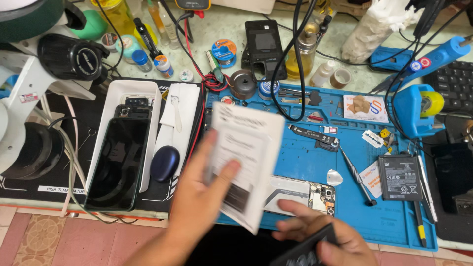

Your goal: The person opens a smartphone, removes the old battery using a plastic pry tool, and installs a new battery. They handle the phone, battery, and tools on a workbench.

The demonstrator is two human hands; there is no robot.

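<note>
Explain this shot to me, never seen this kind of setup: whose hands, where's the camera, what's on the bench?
There is no machine here: a person works with bare hands, and the single camera sits on their head, looking down at a repair bench. The left hand holds up a white paper packet, blurred by motion. The right hand holds a flat dark object at the bottom edge; it is too blurred to identify. Under them lies a blue work mat with an opened phone showing its circuit board, a screwdriver, a black battery and small parts. To the left, a white tray holds a dark phone. A microscope stands at far left.
</note>
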